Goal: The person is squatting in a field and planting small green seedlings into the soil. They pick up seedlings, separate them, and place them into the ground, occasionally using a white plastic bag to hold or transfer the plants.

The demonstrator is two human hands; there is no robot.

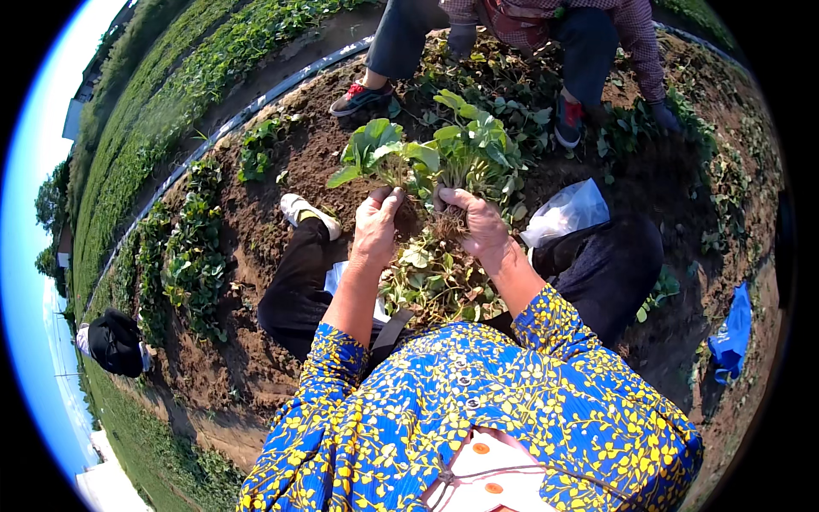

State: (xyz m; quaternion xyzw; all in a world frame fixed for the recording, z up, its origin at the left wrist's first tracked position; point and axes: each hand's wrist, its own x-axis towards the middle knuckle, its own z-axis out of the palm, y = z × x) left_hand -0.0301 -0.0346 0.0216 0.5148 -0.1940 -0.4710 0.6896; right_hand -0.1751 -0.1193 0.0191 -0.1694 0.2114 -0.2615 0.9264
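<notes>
My left hand pinches a small strawberry plant by its base, the leaves pointing away from me. Close beside it, my right hand grips a fuller bunch of strawberry plants at the crown. Brown fibrous roots hang from that bunch below my right fingers. Both bunches are held up over the ground between my legs, and their leaves nearly meet. Beneath my hands lies a heap of trimmed leaves and stems, some green and some dry.
Opposite me, a person with gloved hands bends over more plants. A white plastic bag rests by my right leg. A blue bag lies at far right. Plant rows stand at left, near a person in a black hat.
</notes>
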